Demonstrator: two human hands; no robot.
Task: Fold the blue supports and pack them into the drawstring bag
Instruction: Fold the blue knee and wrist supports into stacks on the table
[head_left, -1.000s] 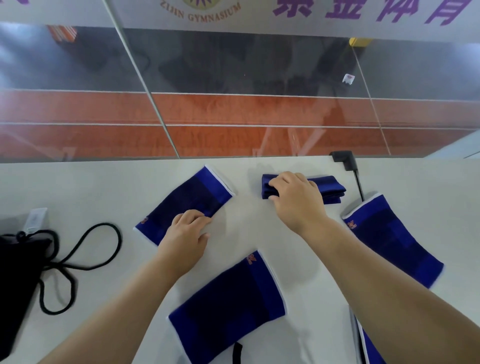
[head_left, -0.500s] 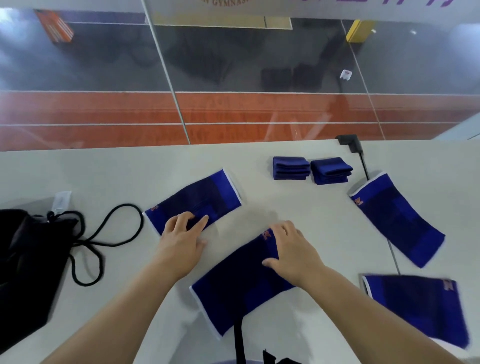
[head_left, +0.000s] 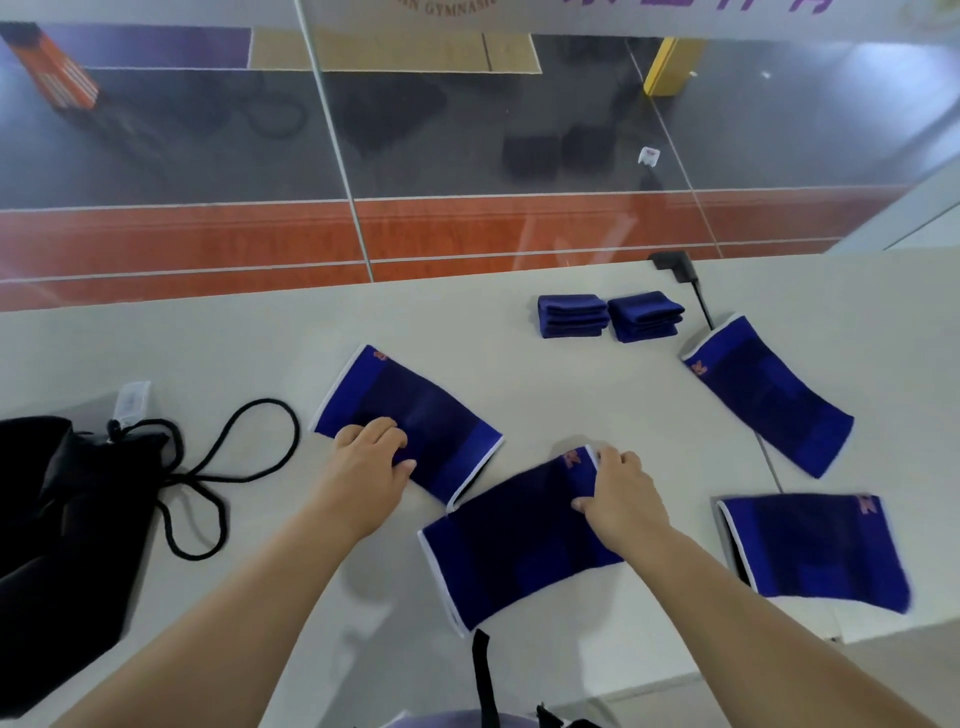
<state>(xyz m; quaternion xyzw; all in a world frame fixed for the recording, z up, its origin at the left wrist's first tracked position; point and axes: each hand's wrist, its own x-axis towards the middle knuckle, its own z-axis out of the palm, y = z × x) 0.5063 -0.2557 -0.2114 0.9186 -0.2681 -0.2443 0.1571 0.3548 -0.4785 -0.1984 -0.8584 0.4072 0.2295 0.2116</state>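
Observation:
Several flat blue supports lie on the white table (head_left: 208, 353). My left hand (head_left: 371, 467) rests on the near edge of the left support (head_left: 415, 410), fingers curled on the cloth. My right hand (head_left: 618, 499) pinches the far right corner of the middle support (head_left: 509, 545). Two more flat supports lie at the right, one far (head_left: 769, 395) and one near (head_left: 815, 551). Two folded blue supports (head_left: 571, 315) (head_left: 647, 317) sit side by side at the back. The black drawstring bag (head_left: 57, 530) lies at the left with its cord (head_left: 228, 467) looped on the table.
A glass wall (head_left: 467, 130) stands right behind the table's far edge. A black plug and cable (head_left: 675, 262) run down the right side under the supports. A small white tag (head_left: 132, 402) lies by the bag. A black strap (head_left: 483, 670) hangs at the near edge.
My right hand left the folded pair at the back and came down onto the middle support, now pinching its corner. The left support has turned under my left hand. The view tilted down.

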